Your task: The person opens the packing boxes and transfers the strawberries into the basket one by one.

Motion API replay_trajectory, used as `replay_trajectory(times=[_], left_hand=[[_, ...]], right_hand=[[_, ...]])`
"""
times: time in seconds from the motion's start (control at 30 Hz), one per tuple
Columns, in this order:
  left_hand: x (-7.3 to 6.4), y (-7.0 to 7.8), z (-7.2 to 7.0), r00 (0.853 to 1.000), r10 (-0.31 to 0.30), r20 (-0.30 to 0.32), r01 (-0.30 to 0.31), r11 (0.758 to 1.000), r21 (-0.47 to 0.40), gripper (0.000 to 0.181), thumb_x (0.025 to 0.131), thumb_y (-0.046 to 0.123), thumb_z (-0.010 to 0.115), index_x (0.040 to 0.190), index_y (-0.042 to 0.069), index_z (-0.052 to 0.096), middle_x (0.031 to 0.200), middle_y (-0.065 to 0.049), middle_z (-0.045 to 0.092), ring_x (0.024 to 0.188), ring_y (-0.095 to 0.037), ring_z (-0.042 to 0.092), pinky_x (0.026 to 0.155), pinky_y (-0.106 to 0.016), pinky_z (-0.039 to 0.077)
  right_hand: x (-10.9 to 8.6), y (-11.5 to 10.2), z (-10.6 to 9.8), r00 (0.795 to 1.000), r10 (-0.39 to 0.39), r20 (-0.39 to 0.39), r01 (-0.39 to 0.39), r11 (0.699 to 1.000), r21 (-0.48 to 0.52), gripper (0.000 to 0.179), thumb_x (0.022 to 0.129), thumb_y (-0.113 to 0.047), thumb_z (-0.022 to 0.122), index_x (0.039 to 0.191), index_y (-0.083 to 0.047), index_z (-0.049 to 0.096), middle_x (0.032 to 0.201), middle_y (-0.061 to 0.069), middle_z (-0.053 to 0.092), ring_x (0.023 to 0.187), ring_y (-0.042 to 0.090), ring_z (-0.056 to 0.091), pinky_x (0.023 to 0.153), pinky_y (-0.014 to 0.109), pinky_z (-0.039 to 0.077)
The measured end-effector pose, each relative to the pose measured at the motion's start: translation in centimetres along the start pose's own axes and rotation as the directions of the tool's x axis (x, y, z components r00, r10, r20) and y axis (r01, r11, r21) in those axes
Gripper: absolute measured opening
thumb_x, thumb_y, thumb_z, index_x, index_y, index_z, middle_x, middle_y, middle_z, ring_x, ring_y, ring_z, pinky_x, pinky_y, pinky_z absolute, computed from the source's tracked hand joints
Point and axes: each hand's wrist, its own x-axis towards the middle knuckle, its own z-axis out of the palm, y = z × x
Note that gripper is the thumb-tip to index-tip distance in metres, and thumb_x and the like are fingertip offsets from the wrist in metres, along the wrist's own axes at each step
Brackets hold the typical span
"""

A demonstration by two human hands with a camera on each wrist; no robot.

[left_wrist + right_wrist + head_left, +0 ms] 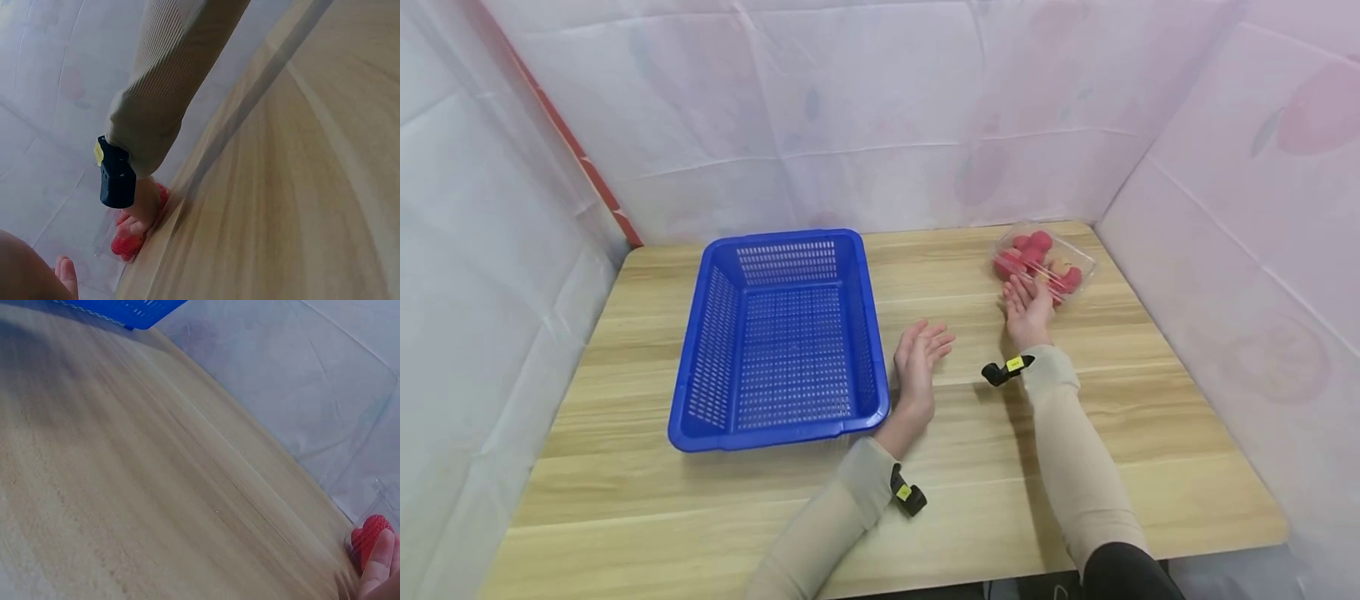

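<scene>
A clear plastic box [1084, 260] at the back right of the table contains several red berries [1038, 242], with a paler yellowish piece [1060, 266] among them. My right hand [1028, 312] is at the box's near side, palm turned up and fingers extended against it. In the right wrist view, its fingers overlap a bumpy red berry [375, 532]. Beside the right wall of a blue plastic basket [880, 392], my left hand [917, 362] holds nothing, its fingers loosely extended. The basket has slotted sides and a slotted bottom, and nothing lies inside.
The pale wood table [970, 508] runs back to a white printed curtain [880, 108], with more curtain on both sides. Black wrist cameras are strapped to both sleeves. The basket's raised rim stands just left of my left hand.
</scene>
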Motion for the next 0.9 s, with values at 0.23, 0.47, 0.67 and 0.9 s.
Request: replay_trajectory(times=[0.23,0.47,0.67,0.9], left_hand=[[-0.26,0.72,-0.38,1.000,0.006,-0.007,-0.006,1.000,-0.004,0.037,0.100,0.010,0.043,0.134,-0.006,0.046,0.124,-0.032,0.059,0.111,-0.047,0.060,0.094,-0.047,0.049],[-0.47,0.69,-0.65,1.000,0.010,-0.004,-0.010,1.000,-0.014,0.038,0.101,0.010,0.041,0.133,-0.009,0.045,0.124,-0.035,0.058,0.112,-0.051,0.058,0.095,-0.050,0.048],[-0.21,0.38,-0.16,1.000,0.006,0.023,-0.006,1.000,-0.004,0.039,0.099,0.008,0.042,0.133,-0.012,0.044,0.123,-0.036,0.058,0.112,-0.055,0.055,0.094,-0.051,0.048],[0.30,0.00,-0.29,1.000,0.020,-0.003,-0.020,1.000,-0.007,0.038,0.099,0.007,0.043,0.132,-0.011,0.045,0.122,-0.036,0.058,0.112,-0.054,0.056,0.094,-0.051,0.048]], right_hand=[[0.07,0.25,0.02,1.000,-0.004,-0.028,0.003,1.000,-0.020,0.023,0.102,-0.020,0.055,0.121,-0.007,0.058,0.119,0.007,0.065,0.106,0.017,0.059,0.100,0.027,0.044],[0.07,0.57,0.25,0.997,-0.033,-0.071,0.031,0.999,-0.026,0.013,0.101,-0.015,0.055,0.109,-0.005,0.058,0.088,0.008,0.064,0.089,0.019,0.060,0.091,0.028,0.050],[-0.01,0.20,0.14,0.993,-0.054,-0.103,0.049,0.997,-0.051,0.011,0.099,-0.013,0.054,0.099,-0.003,0.059,0.082,0.008,0.063,0.080,0.021,0.059,0.081,0.030,0.054],[-0.83,0.33,-0.17,0.993,-0.034,-0.113,0.024,0.996,-0.089,0.013,0.098,-0.016,0.057,0.096,-0.004,0.059,0.079,0.007,0.060,0.074,0.021,0.058,0.076,0.032,0.055]])
